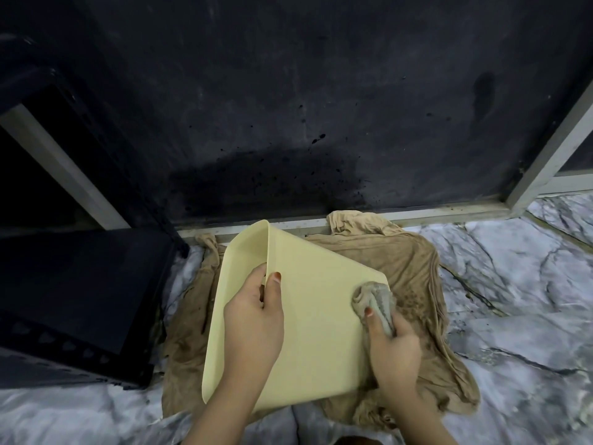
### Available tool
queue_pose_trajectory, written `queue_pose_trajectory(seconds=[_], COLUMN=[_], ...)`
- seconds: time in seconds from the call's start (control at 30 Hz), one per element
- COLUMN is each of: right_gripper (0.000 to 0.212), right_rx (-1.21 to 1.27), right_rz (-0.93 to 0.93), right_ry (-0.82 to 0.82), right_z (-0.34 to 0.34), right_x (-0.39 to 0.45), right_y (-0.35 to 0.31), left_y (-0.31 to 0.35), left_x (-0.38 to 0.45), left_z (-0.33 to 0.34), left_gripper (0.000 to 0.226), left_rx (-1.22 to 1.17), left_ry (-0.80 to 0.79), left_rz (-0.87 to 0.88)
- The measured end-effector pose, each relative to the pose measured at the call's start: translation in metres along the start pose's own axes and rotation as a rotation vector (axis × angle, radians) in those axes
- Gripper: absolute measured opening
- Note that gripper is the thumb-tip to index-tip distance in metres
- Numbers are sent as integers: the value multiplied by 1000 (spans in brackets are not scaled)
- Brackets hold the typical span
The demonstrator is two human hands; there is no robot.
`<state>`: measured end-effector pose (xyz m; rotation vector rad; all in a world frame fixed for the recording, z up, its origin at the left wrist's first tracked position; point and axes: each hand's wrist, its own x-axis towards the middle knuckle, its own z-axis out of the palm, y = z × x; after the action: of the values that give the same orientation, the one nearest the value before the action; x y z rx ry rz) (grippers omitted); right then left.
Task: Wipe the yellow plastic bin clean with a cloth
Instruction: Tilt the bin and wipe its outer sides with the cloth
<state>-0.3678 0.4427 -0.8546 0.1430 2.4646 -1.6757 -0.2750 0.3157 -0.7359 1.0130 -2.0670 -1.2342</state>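
Observation:
The yellow plastic bin (316, 319) lies on its side in the lower middle of the view, its broad flat outer face turned up toward me. My left hand (253, 319) grips its upper left rim, thumb on the outer face and fingers curled over the edge. My right hand (393, 348) is closed on a bunched grey cloth (375, 298), which presses against the bin's right corner. The bin's inside is hidden from me.
A large tan fabric (414, 271) is spread on the marble floor (519, 284) under the bin. A black shelf unit (80, 303) stands close on the left. A dark wet-stained wall (288, 107) with a pale frame (552, 149) rises just behind.

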Motion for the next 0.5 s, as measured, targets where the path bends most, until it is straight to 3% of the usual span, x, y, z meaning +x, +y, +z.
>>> queue_pose_trajectory(seconds=[0.27,0.5], right_gripper=[22,31], right_rx=[76,36], right_rz=[-335,-226], right_ry=[-219,-229], right_z=[18,35], right_x=[-38,13], right_y=[-82,-95], left_y=[1,-1], left_x=[-5,-1], left_z=[5,4], left_gripper=[20,20], left_rx=[24,-5], left_ry=[-23,-32], left_rz=[68,49])
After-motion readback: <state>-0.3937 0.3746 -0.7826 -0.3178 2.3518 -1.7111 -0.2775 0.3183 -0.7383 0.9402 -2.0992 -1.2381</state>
